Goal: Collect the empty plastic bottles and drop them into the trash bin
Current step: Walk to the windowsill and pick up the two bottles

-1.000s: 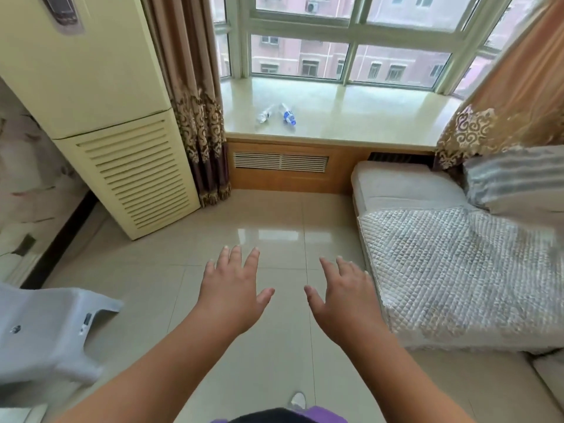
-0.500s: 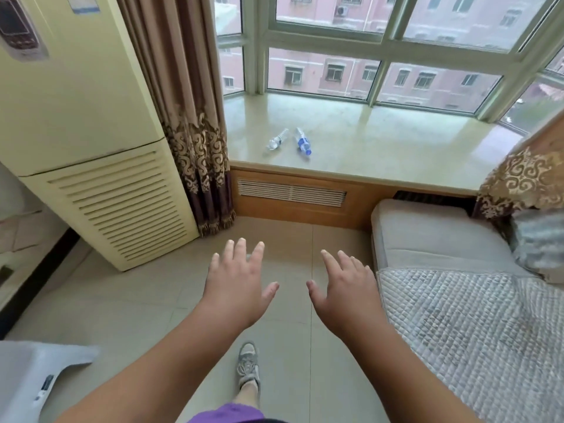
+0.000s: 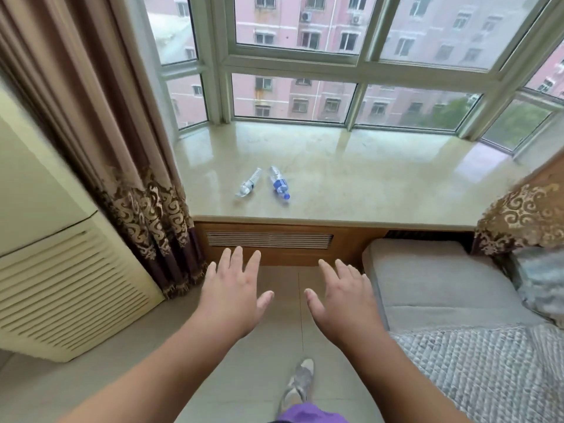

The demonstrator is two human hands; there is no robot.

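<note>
Two empty plastic bottles lie side by side on the beige stone window ledge [image 3: 366, 184]: a clear bottle [image 3: 249, 183] on the left and a bottle with a blue label and blue cap [image 3: 279, 185] on the right. My left hand [image 3: 233, 288] and my right hand [image 3: 343, 293] are stretched out palm down over the floor, below the ledge's front edge, fingers spread and holding nothing. Both hands are well short of the bottles. No trash bin is in view.
A tall cream air conditioner [image 3: 55, 254] stands at the left, with a brown patterned curtain [image 3: 122, 154] beside it. A grey quilted sofa [image 3: 457, 315] fills the right. A wooden panel with a vent [image 3: 270, 241] runs under the ledge. My shoe [image 3: 300, 381] rests on the tiled floor.
The view has moved closer to the window ledge, so the bottles appear nearer and larger. The white stool at the lower left has left the view. Both hands stay open.
</note>
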